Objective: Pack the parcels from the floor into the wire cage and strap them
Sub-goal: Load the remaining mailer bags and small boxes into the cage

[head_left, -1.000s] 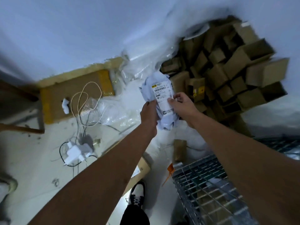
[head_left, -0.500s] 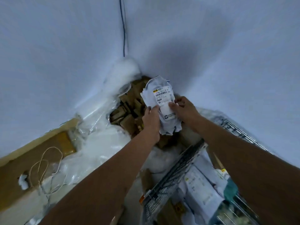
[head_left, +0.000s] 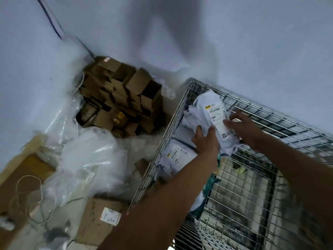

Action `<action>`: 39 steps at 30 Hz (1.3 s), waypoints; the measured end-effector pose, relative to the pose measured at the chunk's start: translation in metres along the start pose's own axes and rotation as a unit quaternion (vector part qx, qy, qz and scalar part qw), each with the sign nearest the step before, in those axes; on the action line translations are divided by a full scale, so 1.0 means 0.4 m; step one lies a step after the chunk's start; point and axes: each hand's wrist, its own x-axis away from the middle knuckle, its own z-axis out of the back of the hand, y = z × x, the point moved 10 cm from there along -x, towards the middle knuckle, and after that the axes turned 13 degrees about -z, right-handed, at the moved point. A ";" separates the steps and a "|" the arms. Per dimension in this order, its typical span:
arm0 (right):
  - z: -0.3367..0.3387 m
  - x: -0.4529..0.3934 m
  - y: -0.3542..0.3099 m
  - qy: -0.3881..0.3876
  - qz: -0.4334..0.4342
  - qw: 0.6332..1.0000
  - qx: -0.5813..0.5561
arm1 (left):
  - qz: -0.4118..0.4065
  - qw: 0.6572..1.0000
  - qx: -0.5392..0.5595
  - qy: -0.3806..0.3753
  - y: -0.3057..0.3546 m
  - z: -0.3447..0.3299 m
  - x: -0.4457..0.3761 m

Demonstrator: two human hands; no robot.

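Note:
A crumpled white plastic parcel [head_left: 203, 112] with a barcode label hangs over the open top of the wire cage [head_left: 173, 123]. My left hand [head_left: 207, 141] grips its lower left edge. On its right side, my right hand [head_left: 241, 123] holds it over the label, fingers spread. Inside the cage lies another white parcel [head_left: 177, 155] with a label, against the left wall, and a green packet [head_left: 210, 184] sits lower down.
A heap of small brown cardboard boxes [head_left: 124, 98] fills the wall corner left of the cage. Clear plastic sheeting [head_left: 86, 159] covers the floor beside it. A flat carton with a white label [head_left: 100, 219] lies at the cage's near left corner. White cable [head_left: 27, 192] loops at far left.
Both hands have carried the white parcel rightward from in front of the box heap to over the wire cage. The view has swung right, bringing the cage fully in.

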 end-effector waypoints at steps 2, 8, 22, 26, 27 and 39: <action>-0.007 -0.019 0.100 -0.019 -0.029 0.999 0.001 | 0.014 1.000 0.000 0.000 -0.084 0.004 0.022; -0.052 -0.049 0.211 -0.063 -0.046 0.997 -0.006 | 0.049 0.997 -0.046 0.030 -0.210 0.045 0.047; -0.216 -0.245 0.007 -0.078 0.069 0.990 0.097 | 0.052 0.989 0.069 0.122 -0.194 0.069 -0.103; -0.228 -0.283 0.013 -0.093 0.053 0.988 0.116 | 0.068 0.982 0.099 0.146 -0.211 0.071 -0.124; -0.233 -0.290 0.020 -0.100 0.044 0.988 0.112 | 0.073 0.980 0.103 0.153 -0.214 0.072 -0.131; -0.200 -0.395 -0.024 -0.052 0.070 0.994 0.069 | 0.107 0.985 0.097 0.097 -0.194 0.002 -0.249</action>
